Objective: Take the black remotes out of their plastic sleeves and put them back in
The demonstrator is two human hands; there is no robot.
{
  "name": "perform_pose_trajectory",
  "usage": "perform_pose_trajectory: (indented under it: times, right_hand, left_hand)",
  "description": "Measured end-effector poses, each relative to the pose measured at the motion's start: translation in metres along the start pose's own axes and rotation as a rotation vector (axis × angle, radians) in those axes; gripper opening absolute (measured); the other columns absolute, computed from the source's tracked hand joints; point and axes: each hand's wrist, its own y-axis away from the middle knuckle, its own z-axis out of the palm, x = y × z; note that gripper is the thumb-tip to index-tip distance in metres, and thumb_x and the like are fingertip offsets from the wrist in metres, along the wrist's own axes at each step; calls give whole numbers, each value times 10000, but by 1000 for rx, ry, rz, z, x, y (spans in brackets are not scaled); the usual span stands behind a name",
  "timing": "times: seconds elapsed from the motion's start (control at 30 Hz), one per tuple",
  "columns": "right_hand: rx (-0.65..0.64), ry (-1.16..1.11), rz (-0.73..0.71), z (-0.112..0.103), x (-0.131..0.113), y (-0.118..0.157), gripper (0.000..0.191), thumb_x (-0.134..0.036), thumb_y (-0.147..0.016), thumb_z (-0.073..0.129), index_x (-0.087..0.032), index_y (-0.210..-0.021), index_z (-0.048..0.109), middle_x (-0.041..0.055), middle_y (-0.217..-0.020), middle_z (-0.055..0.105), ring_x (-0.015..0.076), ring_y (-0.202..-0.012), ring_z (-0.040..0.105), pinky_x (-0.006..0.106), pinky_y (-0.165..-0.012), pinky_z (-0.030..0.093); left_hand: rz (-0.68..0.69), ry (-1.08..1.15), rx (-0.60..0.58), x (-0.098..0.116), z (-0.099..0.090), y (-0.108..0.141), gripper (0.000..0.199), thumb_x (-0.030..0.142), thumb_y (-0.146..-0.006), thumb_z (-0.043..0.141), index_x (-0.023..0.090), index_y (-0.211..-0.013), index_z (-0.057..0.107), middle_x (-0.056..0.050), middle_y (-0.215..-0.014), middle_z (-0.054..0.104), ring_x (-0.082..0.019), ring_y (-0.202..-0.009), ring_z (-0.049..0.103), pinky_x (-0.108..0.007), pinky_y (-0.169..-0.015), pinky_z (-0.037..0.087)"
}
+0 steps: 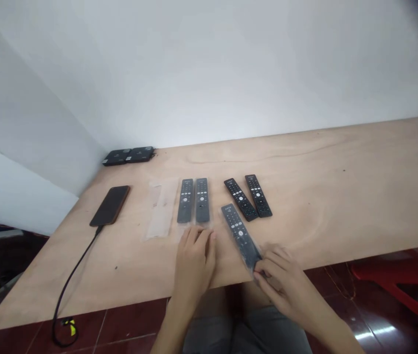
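My right hand (281, 278) pinches the lower end of a black remote control (241, 237) in a clear plastic sleeve, which lies slanted near the table's front edge. With fingers bent and nothing gripped, my left hand (195, 253) rests at the bottom ends of two sleeved remotes. These two, a left one (185, 201) and a right one (202, 200), lie side by side. Beyond my right hand are two bare remotes, one tilted (240, 199) and the other (258, 195) next to it. An unfilled clear sleeve (160, 209) lies flat left of the sleeved pair.
A phone (110, 206) with a black cable (68, 285) lies on the left of the wooden table (342, 196). Two flat black boxes (128, 156) sit in the back left corner by the white wall (231, 73). Something red (397, 275) stands beyond the front edge.
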Motion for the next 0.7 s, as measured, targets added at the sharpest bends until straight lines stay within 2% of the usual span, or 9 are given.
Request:
perform_pose_trajectory:
  times: [0.07,0.17,0.27,0.43,0.6,0.7]
  right_hand:
    - [-13,12,7,4,-5,-13,160,-175,-1126,560,-258,-1009,630,43,-956,670,281,-960,619,538,-1029,506]
    - [-5,28,24,9,-9,-35,151,-178,-1128,567,-249,-1016,638,55,-978,685,287,-974,612,488,-950,520]
    - [24,31,17,14,-9,-56,141,-159,-1117,580,-239,-1021,644,62,-1002,698,281,-972,615,444,-892,520]
    - [59,29,28,22,-9,-79,124,-150,-1114,588,-229,-1076,676,69,-1065,709,283,-1026,643,447,-920,545]
    - [47,52,14,25,-9,-89,209,-161,-1123,583,-238,-1279,698,99,-1246,717,305,-1130,652,479,-988,569]
    - [47,97,-2,27,-9,-90,241,-183,-1140,567,-239,-1333,699,107,-1337,716,310,-1130,637,499,-1009,568]
  left_hand:
    - [-4,10,4,-2,1,1,180,228,-1138,531,234,-1202,699,-104,-1133,710,-329,-1118,670,-545,-994,576]
    - [4,6,4,-4,4,2,232,216,-1121,561,232,-1324,672,-115,-1181,707,-337,-1145,667,-552,-1006,579]
    - [31,-12,-10,-4,5,3,203,205,-1106,580,226,-1268,700,-117,-1176,697,-332,-1132,661,-547,-1010,583]
    - [34,-31,-11,0,3,4,204,182,-1097,583,220,-1230,734,-123,-1206,692,-323,-1164,640,-526,-1042,586]
    - [27,-100,46,2,2,7,206,217,-1067,652,232,-1227,783,-153,-1362,636,-405,-1424,510,-643,-1221,492]
    - [8,-136,62,-1,6,9,206,240,-1062,665,223,-1225,791,-164,-1447,613,-451,-1554,418,-701,-1283,429]
